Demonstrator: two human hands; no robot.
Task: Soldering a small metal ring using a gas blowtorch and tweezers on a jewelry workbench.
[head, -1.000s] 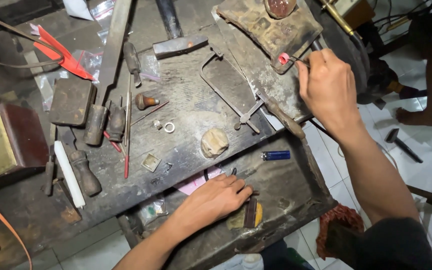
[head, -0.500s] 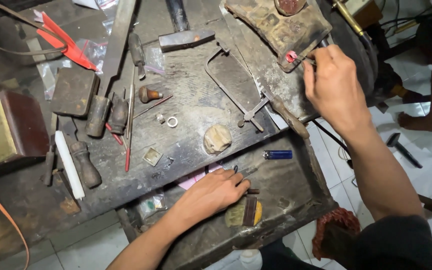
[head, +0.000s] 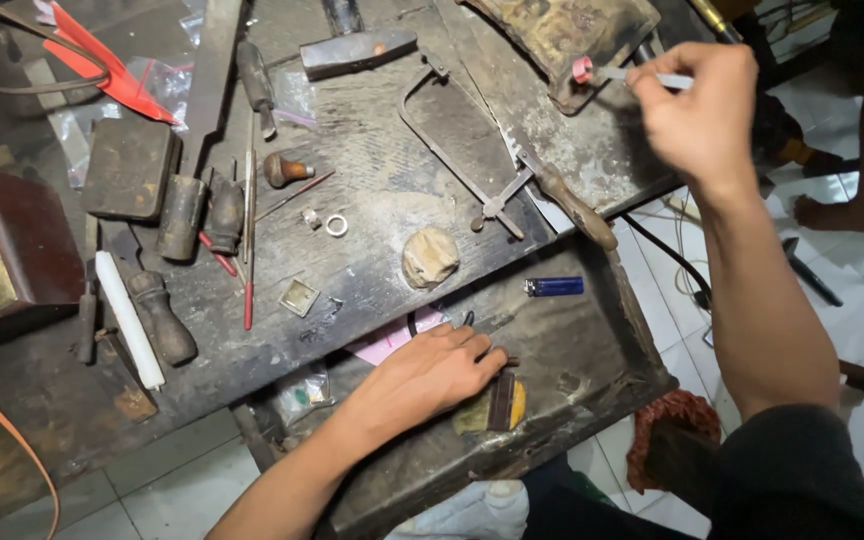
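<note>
In the open drawer, left hand is resting, fingers loosely curled, empty; above the tabletop, right hand is pinching a thin white stick.

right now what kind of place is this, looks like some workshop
Most likely a small jeweller's or metalworker's bench: a worn wooden bench strewn with a hammer, a frame saw, and a small metal ring. The left hand rests in an open drawer.

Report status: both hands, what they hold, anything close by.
Right hand pinches a thin white stick above the dark pad. Left hand rests flat in the drawer, holding nothing visible. Saw frame and blue lighter lie between them.
</note>
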